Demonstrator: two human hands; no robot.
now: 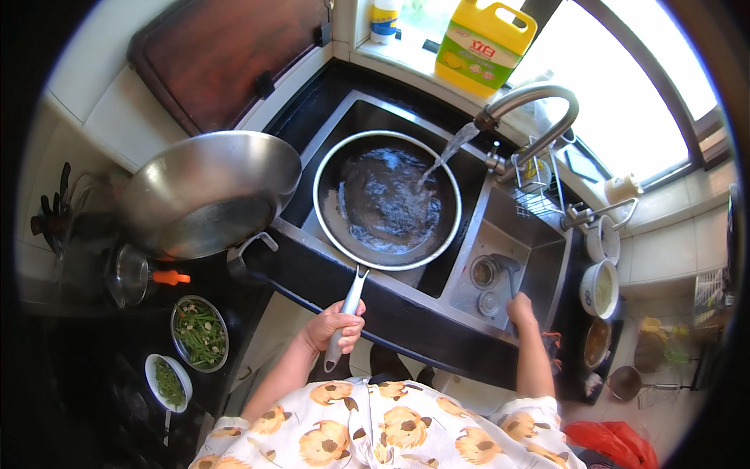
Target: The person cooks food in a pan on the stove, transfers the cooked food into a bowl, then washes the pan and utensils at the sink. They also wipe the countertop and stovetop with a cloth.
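Note:
My left hand [340, 328] is closed round the grey handle of a round frying pan [335, 231], which is over the larger left basin [425, 280]. Water from the curved metal faucet [556, 97] runs into the right part of the pan, and rippling water covers much of its bottom. On the right, my right hand [520, 309] grips the handle of a dark kitchen turner [505, 262], whose head is down in the smaller steel basin [542, 264], beside the drain strainer [484, 273].
A large steel wok [217, 187] stands tilted at left. Below it are a plate of cut green vegetables [200, 334] and a smaller bowl of greens [170, 384]. A yellow detergent jug [483, 47] stands on the windowsill. Bowls [599, 288] line the right counter, near a wire rack [536, 182].

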